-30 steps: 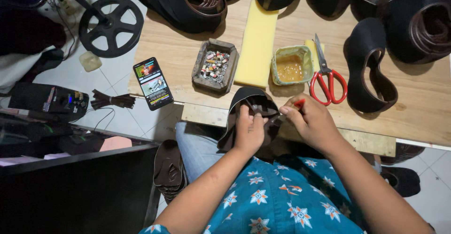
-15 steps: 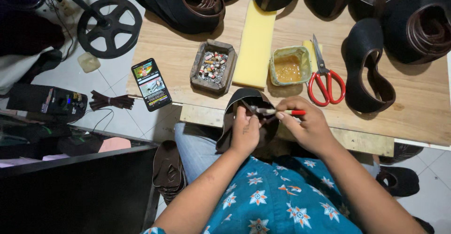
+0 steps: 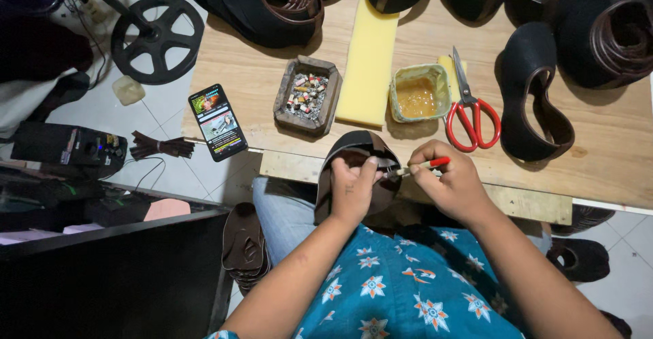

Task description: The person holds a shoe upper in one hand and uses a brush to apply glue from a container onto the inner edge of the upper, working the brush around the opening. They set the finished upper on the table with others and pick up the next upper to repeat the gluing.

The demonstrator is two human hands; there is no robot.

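1. The left hand [image 3: 352,191] is clenched around a dark sandal upper [image 3: 354,150] at the near edge of the wooden table [image 3: 258,87].
2. The right hand [image 3: 452,182] pinches a red-handled brush [image 3: 416,168], its tip touching the upper.
3. A small green tub [image 3: 420,93] holds amber glue.
4. A square ashtray [image 3: 307,95] is full of butts.
5. Red scissors [image 3: 471,108] lie just beside the tub.

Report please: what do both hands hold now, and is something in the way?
Left hand grips dark sandal piece at table edge. Right hand holds red-handled brush, tip on the piece. Glue tub, scissors beyond; nothing blocking.
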